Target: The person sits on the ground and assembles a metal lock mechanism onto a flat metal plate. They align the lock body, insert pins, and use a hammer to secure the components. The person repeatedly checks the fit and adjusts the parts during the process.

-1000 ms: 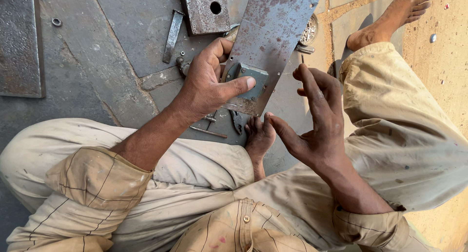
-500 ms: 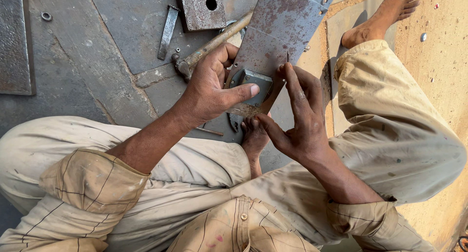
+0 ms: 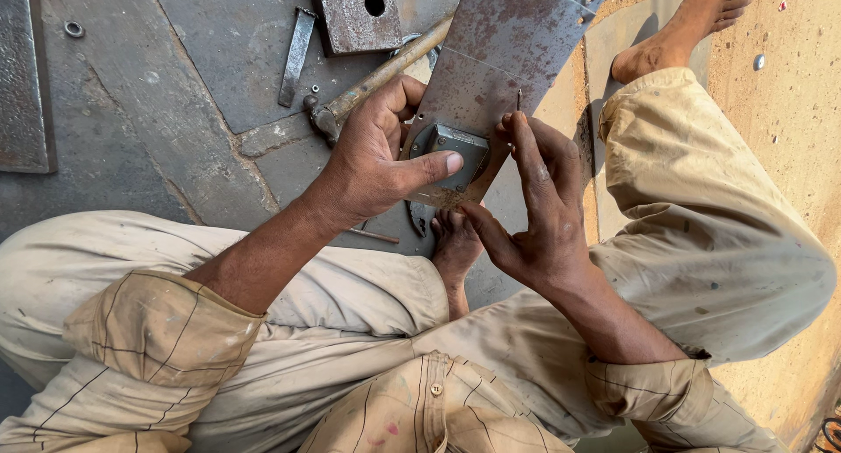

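At centre frame, the left hand (image 3: 385,159) clamps a grey metal fitting (image 3: 451,151) onto a rusty steel plate (image 3: 508,50), thumb pressing, while the right hand (image 3: 534,208) pinches a thin pin (image 3: 519,100) upright; seating it apparently comes next. A hammer (image 3: 368,81) lies behind.

A single view, from a camera worn on the person's head, looking almost straight down into their lap. It sits close — the left hand (image 3: 377,159) and right hand (image 3: 534,212) fill the middle of the frame, with the metal plate (image 3: 499,59) between them. The person's folded legs in pale trousers (image 3: 718,234) take up the lower half. The top of the frame faces away from the body, reaching the grey stone floor (image 3: 175,94) and one bare foot (image 3: 692,24). Sandy ground (image 3: 788,111) runs down the right edge. No second view — nothing is shared.
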`<state>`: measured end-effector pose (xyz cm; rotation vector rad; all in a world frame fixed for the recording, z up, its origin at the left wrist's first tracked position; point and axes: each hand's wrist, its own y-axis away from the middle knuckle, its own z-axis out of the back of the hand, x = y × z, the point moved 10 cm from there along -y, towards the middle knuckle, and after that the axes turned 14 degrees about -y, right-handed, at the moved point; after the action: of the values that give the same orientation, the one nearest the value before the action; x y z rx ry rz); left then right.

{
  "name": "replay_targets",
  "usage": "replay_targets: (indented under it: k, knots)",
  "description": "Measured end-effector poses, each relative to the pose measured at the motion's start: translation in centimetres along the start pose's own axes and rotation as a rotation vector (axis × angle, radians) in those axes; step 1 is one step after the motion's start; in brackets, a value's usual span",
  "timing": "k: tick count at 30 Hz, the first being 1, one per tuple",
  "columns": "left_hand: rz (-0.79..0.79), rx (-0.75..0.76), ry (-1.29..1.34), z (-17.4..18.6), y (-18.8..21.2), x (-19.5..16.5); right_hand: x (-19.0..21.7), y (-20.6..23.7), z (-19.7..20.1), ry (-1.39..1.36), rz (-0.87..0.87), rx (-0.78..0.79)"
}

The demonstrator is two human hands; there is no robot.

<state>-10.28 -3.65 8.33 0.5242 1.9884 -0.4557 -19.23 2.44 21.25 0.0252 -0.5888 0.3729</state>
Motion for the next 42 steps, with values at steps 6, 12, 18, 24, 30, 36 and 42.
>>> replay_targets:
  k: [6,12,18,24,30,36,42]
  knots:
    - [0.06,0.016,0.04,-0.4,0.0,1.0,0.0,0.2,-0.6,-0.019,0.019,0.018]
    - [0.03,0.047,0.071,-1.2,0.2,1.4,-0.2,0.3,-1.2,0.025,0.007,0.038]
    - [0.093,-0.081,-0.11,-1.1,0.8,3.7,-2.8,0.5,-1.3,-0.246,-0.135,0.011]
    - [0.118,-0.116,-0.201,-0.4,1.2,5.1,-6.6,1.7,-1.1,-0.891,-0.404,-0.109]
    - [0.162,-0.129,-0.158,-0.3,1.3,5.1,-7.4,1.6,0.7,-1.206,-0.491,-0.256]
    - [0.191,-0.139,-0.106,-0.2,1.4,5.2,-7.5,1.7,2.1,-1.302,-0.58,-0.361]
    - [0.207,-0.209,-0.206,1.8,1.3,6.3,-11.1,4.4,2.5,-1.084,-0.788,-0.517]
